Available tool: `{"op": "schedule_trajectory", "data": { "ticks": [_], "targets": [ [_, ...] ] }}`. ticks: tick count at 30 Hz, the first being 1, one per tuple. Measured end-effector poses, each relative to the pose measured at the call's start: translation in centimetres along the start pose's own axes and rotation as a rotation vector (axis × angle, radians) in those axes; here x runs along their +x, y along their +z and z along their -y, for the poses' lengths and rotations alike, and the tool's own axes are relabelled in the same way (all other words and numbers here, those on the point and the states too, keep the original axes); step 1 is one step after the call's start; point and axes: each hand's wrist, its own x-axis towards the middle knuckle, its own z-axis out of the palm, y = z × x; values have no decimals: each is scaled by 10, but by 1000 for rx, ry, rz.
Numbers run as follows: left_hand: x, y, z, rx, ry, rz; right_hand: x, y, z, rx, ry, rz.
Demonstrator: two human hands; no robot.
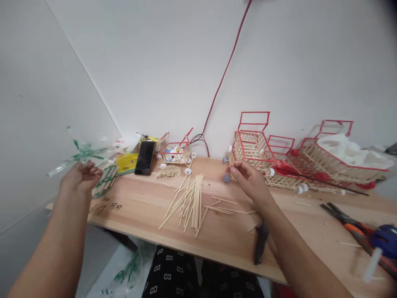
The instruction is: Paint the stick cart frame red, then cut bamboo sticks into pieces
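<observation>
My left hand [81, 177] is raised over the left end of the table with its fingers curled. Crumpled clear plastic wrapper [88, 152] with green print spreads from its fingertips, slightly blurred. My right hand [246, 179] hovers in front of a stick-built miniature cart [248, 142] with red edging. Its thumb and forefinger are pinched together; whatever is between them is too small to make out. Just below those fingertips shows a small blue piece [226, 177]. Between the hands, a loose fan of thin wooden sticks [194, 203] lies on the wooden table [139, 211].
More small carts [338, 157] stand at the right, one holding white material. Stick baskets [175, 153], a black phone [144, 158] and a yellow packet [126, 164] sit at the back left. Pliers [347, 221] and a blue-and-white tool [384, 242] lie at right. Wrappers [130, 269] lie below the table.
</observation>
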Motion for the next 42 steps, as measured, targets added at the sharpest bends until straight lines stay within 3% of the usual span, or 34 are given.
{"op": "schedule_trajectory", "data": {
  "ticks": [4, 6, 8, 11, 15, 17, 20, 23, 27, 33, 39, 42],
  "targets": [
    [-10, -5, 30, -217, -353, 11, 2, -5, 1, 46, -31, -49],
    [-20, 1, 47, -270, -445, 24, 2, -10, 8, 68, -41, -93],
    [-32, 11, 58, -259, -454, 98, -2, -19, 19, 45, -44, -136],
    [-55, 32, 63, -47, -299, 303, -15, -43, 41, -68, -36, -169],
    [-89, 64, 62, 484, 81, 532, -51, -82, 55, -380, 34, -143],
    [-105, 80, 64, 680, 243, 637, -74, -96, 49, -603, 130, -48],
    [-128, 102, 72, 893, 406, 757, -106, -105, 25, -749, 264, 81],
    [-146, 118, 79, 1094, 424, 824, -129, -104, 2, -886, 451, 118],
    [-160, 130, 82, 1219, 461, 847, -139, -96, -11, -1011, 579, 161],
    [-156, 131, 81, 1208, 564, 847, -140, -93, -21, -999, 512, 132],
    [-151, 131, 78, 1258, 628, 823, -141, -118, -24, -948, 455, -22],
    [-154, 136, 72, 1302, 589, 838, -137, -131, -23, -991, 520, -31]
  ]
}}
